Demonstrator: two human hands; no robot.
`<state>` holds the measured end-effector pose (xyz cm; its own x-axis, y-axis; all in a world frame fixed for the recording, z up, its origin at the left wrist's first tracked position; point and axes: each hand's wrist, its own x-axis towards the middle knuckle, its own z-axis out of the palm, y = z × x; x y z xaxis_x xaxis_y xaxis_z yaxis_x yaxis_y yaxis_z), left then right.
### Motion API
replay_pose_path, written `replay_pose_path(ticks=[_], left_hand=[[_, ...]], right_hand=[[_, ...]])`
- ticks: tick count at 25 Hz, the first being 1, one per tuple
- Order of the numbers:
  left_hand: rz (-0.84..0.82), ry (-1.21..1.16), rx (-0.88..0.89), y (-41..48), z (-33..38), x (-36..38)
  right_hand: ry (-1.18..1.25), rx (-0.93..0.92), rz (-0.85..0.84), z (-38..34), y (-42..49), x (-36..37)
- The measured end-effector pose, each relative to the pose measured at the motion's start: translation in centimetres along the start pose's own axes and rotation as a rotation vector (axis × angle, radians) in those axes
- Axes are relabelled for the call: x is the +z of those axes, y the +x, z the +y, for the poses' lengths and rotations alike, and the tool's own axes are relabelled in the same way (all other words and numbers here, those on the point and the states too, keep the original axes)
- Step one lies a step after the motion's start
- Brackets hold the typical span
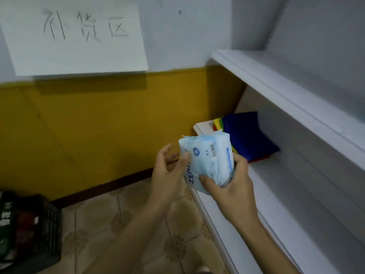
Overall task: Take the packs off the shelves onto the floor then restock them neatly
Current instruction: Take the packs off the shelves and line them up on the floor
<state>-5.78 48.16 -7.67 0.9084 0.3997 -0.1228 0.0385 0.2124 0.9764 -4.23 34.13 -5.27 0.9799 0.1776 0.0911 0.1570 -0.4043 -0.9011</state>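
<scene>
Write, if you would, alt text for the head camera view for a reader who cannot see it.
A left hand and right hand hold a pale blue pack before a white shelf bearing stacked coloured cloths, dark blue on top. A handwritten paper sign hangs on the wall; a dark basket sits on the tiled floor.

Pack hides pt of cloths; basket cut off L.
</scene>
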Motion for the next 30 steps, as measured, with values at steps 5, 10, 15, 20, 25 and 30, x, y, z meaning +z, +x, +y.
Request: replay_pose_path(ticks=[5,10,15,20,25,30], left_hand=[[0.019,-0.005,-0.287,5.3,-7.1,-1.8],[0.171,0.126,-0.494,16.0,-17.9,-3.8],[0.265,0.23,-0.744,28.2,-35.7,-4.8],[0.265,0.45,-0.889,37.9,-55.4,-5.7],[0.176,0.665,-0.917,45.3,-73.2,-5.3],[0.087,0.621,-0.911,46.6,-82.6,-3.1]], right_hand=[[0.046,0.104,-0.294,7.3,4.8,7.5],[0.058,0.395,-0.455,19.3,14.0,14.0],[0.007,0.65,-0.434,35.8,23.5,21.3],[-0.223,0.778,-0.394,57.2,28.0,29.9],[-0.277,0.946,-0.155,75.8,29.9,36.8],[0.021,1.155,0.225,83.7,28.0,40.0]])
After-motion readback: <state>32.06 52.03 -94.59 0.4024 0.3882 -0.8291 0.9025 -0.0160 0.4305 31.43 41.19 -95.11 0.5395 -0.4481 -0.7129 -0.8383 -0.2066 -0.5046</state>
